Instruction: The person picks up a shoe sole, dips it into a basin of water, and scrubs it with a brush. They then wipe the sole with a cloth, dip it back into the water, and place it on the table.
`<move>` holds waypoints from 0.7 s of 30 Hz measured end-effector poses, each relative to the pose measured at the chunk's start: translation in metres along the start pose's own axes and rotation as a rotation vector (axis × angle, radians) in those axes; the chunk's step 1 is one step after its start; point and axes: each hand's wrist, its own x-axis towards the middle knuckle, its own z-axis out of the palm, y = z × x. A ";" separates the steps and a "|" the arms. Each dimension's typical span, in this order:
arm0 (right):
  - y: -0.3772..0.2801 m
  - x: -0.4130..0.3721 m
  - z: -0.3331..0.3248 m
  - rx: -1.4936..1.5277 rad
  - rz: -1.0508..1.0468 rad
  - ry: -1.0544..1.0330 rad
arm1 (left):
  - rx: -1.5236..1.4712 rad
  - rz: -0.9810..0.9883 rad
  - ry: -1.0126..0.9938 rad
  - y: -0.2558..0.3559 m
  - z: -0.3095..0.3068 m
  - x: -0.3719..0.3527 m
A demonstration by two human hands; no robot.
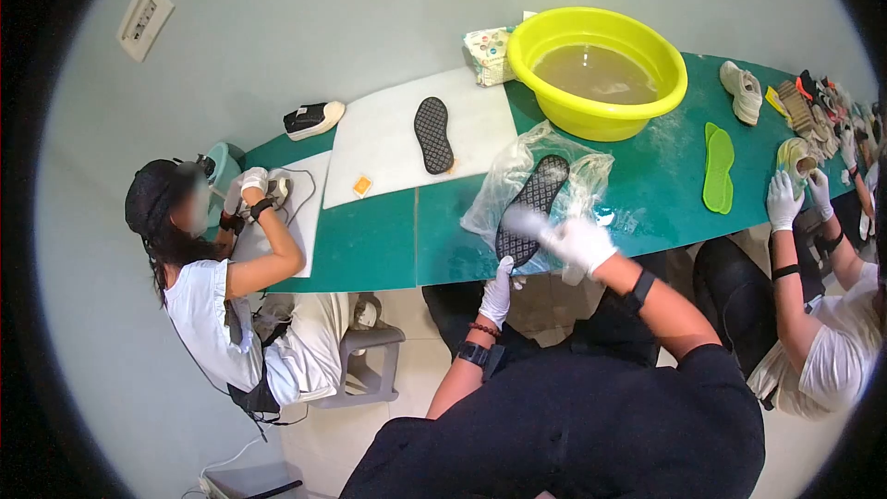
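Observation:
My left hand (496,298), in a white glove, grips the near end of a black insole with a pale lattice pattern (543,187). The insole lies tilted over a crumpled clear plastic bag (482,196) at the table's front edge. Above the insole, my gloved right hand (582,245) is closed around a whitish tool (525,221); motion blur hides its exact kind. A second black patterned insole (433,136) lies on a white sheet (379,143) farther back.
Murky water fills a yellow basin (667,97) at the back. A green insole (717,169), a white shoe (741,92) and a black shoe (314,120) rest on the green table (374,245). One co-worker (212,286) sits left, another (832,333) right, both handling shoes.

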 end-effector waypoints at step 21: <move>0.018 0.033 0.006 -0.028 -0.062 0.101 | -0.088 -0.113 -0.035 -0.008 -0.005 0.007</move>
